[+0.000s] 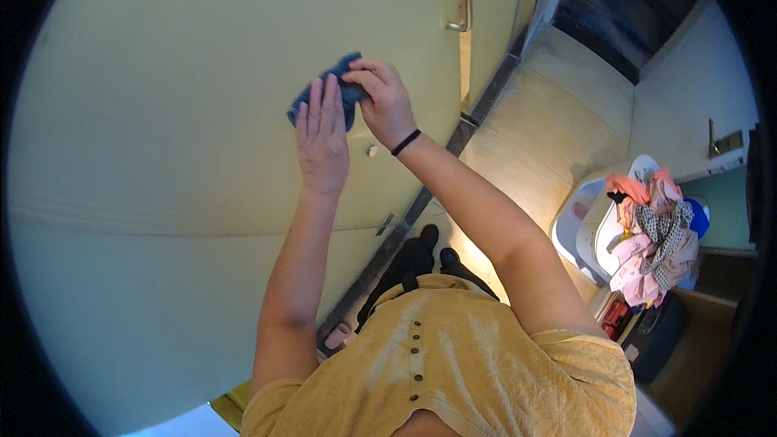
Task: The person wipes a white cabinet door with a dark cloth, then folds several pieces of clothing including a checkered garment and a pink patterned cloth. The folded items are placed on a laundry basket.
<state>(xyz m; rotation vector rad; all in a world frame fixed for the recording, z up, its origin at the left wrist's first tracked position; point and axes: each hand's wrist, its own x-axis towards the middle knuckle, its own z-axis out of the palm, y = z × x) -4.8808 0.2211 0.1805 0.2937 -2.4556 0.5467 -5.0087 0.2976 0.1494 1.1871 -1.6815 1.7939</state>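
A folded dark blue cloth [347, 94] lies against a large pale yellow door panel [200, 103], out in front of my body. My left hand [325, 139] is laid over the cloth with its fingers stretched out, holding it to the panel. Pinched between the thumb and fingers of my right hand [385, 100] is the cloth's right edge. That wrist wears a black band [405, 142]. Just below the right hand a small round knob or stop [372, 150] shows on the panel. The cloth's underside is hidden.
A metal pull handle [466, 0] sits near the panel's right edge. Dark skirting [419, 200] runs along the floor. To the right, a white and grey tub [573, 224] stands by a heap of clothes [661, 237]. A white door [692, 91] with a lever handle [722, 142] is beyond.
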